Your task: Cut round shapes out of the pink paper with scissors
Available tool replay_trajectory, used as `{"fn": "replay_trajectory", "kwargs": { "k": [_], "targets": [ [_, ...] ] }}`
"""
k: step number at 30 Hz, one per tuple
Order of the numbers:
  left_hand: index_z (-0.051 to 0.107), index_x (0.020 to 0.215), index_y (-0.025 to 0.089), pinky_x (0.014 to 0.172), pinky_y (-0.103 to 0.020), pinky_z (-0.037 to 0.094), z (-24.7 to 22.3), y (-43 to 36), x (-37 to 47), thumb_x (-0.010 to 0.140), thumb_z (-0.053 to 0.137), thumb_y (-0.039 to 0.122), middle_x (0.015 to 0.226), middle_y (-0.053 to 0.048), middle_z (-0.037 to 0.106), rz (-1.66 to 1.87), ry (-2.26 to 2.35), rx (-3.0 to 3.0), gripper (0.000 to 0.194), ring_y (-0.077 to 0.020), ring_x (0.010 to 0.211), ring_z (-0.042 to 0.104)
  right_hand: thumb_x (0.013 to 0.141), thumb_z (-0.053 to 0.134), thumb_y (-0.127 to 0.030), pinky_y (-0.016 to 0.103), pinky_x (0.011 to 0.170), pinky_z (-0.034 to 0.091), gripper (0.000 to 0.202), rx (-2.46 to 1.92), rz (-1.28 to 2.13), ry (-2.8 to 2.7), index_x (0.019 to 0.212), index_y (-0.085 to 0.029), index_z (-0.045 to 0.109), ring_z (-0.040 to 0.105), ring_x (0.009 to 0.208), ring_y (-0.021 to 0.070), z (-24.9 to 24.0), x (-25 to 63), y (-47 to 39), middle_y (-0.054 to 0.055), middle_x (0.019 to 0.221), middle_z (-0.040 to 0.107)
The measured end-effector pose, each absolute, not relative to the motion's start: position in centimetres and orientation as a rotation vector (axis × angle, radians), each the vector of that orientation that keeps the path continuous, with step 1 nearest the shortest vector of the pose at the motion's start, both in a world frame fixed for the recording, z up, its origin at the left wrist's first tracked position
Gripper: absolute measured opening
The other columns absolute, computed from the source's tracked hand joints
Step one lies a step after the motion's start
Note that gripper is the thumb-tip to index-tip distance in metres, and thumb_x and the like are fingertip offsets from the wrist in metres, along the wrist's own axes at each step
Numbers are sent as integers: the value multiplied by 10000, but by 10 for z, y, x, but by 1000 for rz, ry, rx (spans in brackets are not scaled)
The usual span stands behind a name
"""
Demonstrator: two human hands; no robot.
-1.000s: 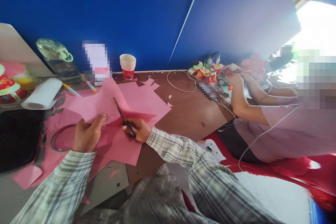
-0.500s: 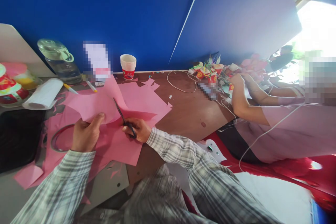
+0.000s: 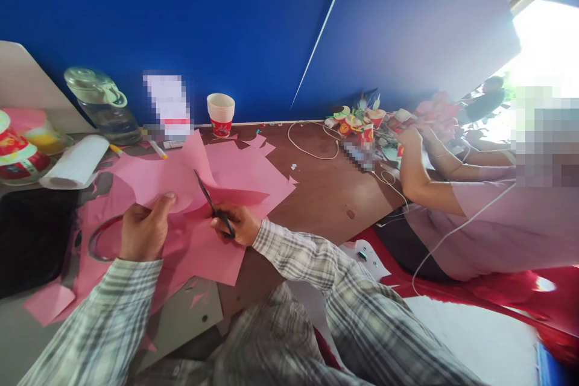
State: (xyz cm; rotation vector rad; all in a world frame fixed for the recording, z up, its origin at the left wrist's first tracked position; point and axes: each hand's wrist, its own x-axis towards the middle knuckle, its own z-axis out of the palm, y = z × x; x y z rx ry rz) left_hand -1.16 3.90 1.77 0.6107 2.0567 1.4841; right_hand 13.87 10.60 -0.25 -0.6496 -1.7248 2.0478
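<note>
while the left hand [image 3: 143, 233] pinches a lifted sheet of pink paper [image 3: 156, 180] between closed fingers above the tabletop [image 3: 325, 193], the right hand [image 3: 239, 223] grips black scissors [image 3: 211, 204], blades in the paper. a red-and-white paper cup stack [image 3: 221, 114] stands behind.

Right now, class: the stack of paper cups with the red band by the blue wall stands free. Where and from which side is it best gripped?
Probably grip the stack of paper cups with the red band around its white upper wall, coming from the front. It stands upright and tapers downward, the blue wall blocks the back, and the pink paper sheets lie lower in front.
</note>
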Motion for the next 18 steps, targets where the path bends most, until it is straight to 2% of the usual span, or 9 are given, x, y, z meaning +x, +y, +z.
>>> {"fn": "replay_trajectory", "kwargs": {
  "k": [5,10,18],
  "targets": [
    [408,448,217,409,-242,356,12,40,-11,617,500,509,335,12,421,1555,2199,719,350,-176,624,594,588,594,-642,180,382,308,625,-639,2062,-1687,918,-120,500,393,416,50,-7,137,106,-47,494,416],
    [355,432,222,372,-228,311,12,41,-10,615,508,509,324,23,352,1562,2198,703,373,-130,492,504,554,598,-670,184,373,329,660,-635,2076,-1676,913,-125,495,387,400,50,-10,136,106,-57,478,410],
    [313,471,187,474,-215,346,14,42,-9,631,542,453,375,56,272,1645,2057,703,386,-76,484,376,537,601,-680,174,361,312,681,-654,2070,-1677,908,-119,495,390,393,47,-5,136,105,-57,463,421]
  ]
}}
